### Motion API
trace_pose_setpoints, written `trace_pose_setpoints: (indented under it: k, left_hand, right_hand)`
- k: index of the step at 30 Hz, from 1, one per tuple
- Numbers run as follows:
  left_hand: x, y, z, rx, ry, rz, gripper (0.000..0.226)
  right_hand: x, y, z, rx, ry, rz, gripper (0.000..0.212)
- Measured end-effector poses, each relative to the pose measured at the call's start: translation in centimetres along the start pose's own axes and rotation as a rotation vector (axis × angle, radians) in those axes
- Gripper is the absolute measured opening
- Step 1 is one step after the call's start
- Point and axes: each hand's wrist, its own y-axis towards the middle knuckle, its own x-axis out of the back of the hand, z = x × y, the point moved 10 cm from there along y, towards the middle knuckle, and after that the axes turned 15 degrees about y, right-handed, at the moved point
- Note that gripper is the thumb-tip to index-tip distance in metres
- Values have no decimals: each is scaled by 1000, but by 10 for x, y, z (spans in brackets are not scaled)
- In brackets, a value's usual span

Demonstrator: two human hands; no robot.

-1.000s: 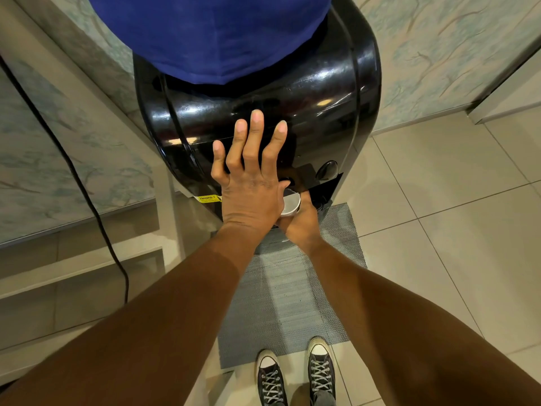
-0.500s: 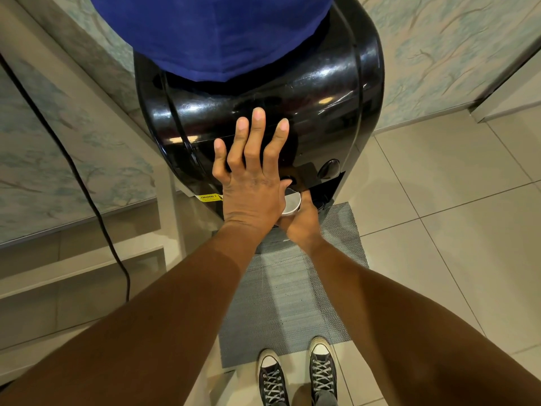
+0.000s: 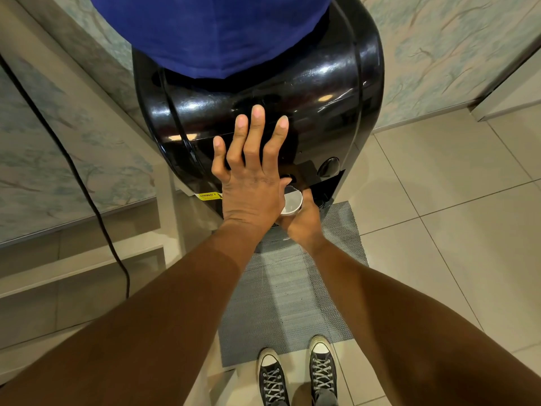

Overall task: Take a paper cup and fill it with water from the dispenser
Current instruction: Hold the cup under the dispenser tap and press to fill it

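**Cup held under the dispenser's tap recess**

We look down along both forearms at a glossy black water dispenser [image 3: 307, 92] with a blue-covered bottle [image 3: 210, 30] on top. Our left hand [image 3: 251, 183] lies flat against the dispenser's front panel, its fingers [image 3: 254, 133] straight and spread slightly apart, the thumb reaching right toward the tap area; whether it is pressing a button there we cannot tell, since the hand hides that spot. Our right hand [image 3: 303, 224] sits lower and just right of the left wrist, its fingers curled around a white paper cup [image 3: 291, 202], held upright with its open mouth facing us, at the edge of the dark recess beneath the taps. The cup's left side is hidden behind the left hand. We cannot tell how much water is inside. A round dark knob [image 3: 328, 166] sits on the panel to the cup's upper right, and a yellow warning label [image 3: 208, 196] is stuck low on the dispenser's left. A grey mat [image 3: 287, 294] lies on the tiled floor [image 3: 456, 206] before the machine, our black sneakers [image 3: 295, 376] at its near edge. A black cable [image 3: 73, 171] hangs along the wall on the left.
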Motion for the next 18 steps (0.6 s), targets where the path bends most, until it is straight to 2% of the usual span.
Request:
trace_pose_setpoints:
  k: [6,11,13,14,15,17,18]
  left_hand:
    - [-2,0,0,1,-33,61,115]
    - [-3,-1,-1,-27,-57,101,116]
    - [-2,-2,-2,-27,-53,117,118]
    - [-2,-2,-2,-29,-59,126,118]
    - [-2,-2,-2,-33,-64,134,118]
    - [-2,-3,-3,-43,-66,149,119]
    - [-2,-3,-3,-47,-65,158,119]
  right_hand:
    - [6,-1,5,21,-49,-49,22]
    - [14,-6,4,23,-90,-103,18]
    - [14,-12,13,117,-333,-96,13]
    - [13,-15,19,185,-519,-68,8]
    - [9,-21,28,290,-783,-39,13]
    - [3,-28,34,469,-1228,9,42]
    - [6,-30,33,485,-1291,12,51]
